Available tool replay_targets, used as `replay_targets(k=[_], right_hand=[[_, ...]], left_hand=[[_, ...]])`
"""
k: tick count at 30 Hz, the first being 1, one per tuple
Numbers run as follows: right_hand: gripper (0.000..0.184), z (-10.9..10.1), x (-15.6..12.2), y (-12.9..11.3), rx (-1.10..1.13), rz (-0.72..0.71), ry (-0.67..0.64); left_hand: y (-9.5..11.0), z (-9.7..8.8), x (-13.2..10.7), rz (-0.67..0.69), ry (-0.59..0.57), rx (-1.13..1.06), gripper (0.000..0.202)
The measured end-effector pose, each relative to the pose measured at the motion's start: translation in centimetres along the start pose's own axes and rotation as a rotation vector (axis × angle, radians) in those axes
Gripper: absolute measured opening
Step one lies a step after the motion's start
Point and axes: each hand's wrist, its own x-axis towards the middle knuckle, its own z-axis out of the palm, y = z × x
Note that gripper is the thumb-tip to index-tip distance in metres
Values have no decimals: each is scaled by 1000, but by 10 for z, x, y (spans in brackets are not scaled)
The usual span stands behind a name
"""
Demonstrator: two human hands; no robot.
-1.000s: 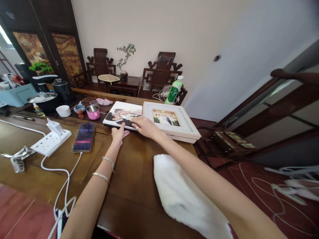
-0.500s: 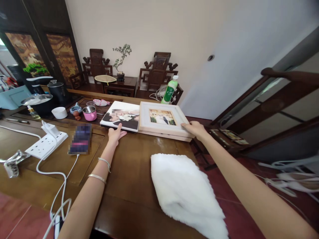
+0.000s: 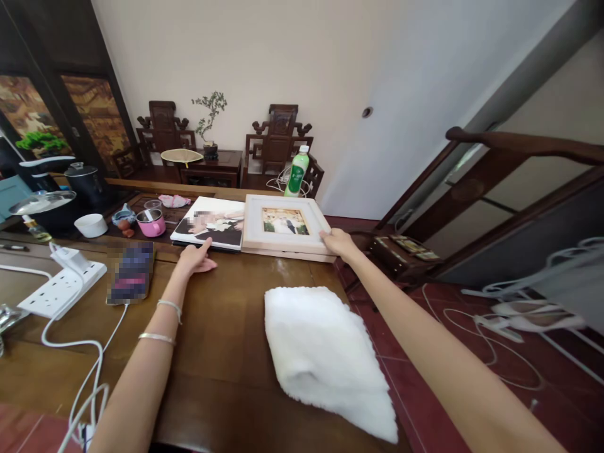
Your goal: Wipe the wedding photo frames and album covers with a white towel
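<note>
A light wooden picture frame [image 3: 317, 217] with a wide pale mat and a couple's photo lies at the table's far side, apparently on a second wooden layer. My right hand [image 3: 338, 244] is closed on its near right corner. Left of it, and against it, lies a photo album or photo panel [image 3: 228, 233] with a black-and-white picture on its cover. At that album's near edge is my left hand [image 3: 194, 258], one digit pointing up against the cover and the others stretched out to the right, holding nothing. A fluffy white cloth [image 3: 325, 346] rests nearer to me on the table.
A green bottle [image 3: 297, 173] stands behind the frame. Leftward are a pink cup [image 3: 151, 223], a white bowl [image 3: 91, 225], a phone [image 3: 132, 274] on a cable and a white power strip [image 3: 63, 289]. A dark wooden chair [image 3: 500, 170] stands to the right.
My view has turned slightly right, so everything sits further left in the picture. Both hands stay at the frame and album, which keep their places side by side.
</note>
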Motion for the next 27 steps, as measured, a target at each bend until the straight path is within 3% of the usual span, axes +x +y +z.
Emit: replay_targets(k=[3, 5, 7, 10, 12, 16, 20, 24, 27], right_hand=[[47, -4, -4, -4, -13, 3, -14], [50, -9, -8, -6, -25, 12, -19], [53, -14, -13, -9, -41, 23, -18], [52, -20, -16, -12, -63, 31, -12], [50, -22, -17, -14, -65, 26, -9], [46, -26, -18, -14, -34, -11, 18], [45, -46, -28, -9, 13, -47, 84], [43, -76, -56, -2, 101, -85, 232], [33, -95, -93, 2, 424, -124, 352]], left_hand=[[21, 2, -12, 114, 37, 223, 29], [39, 21, -22, 439, 112, 642, 35], [55, 50, -27, 589, 178, 871, 38], [68, 94, -23, 516, 131, 1127, 55], [68, 114, -14, 511, 135, 1213, 58], [62, 127, -5, 669, 186, 1321, 42], [68, 117, -19, 747, 151, 1270, 39], [80, 96, -46, 672, 111, 830, 38], [79, 77, -75, 448, -248, 332, 40]])
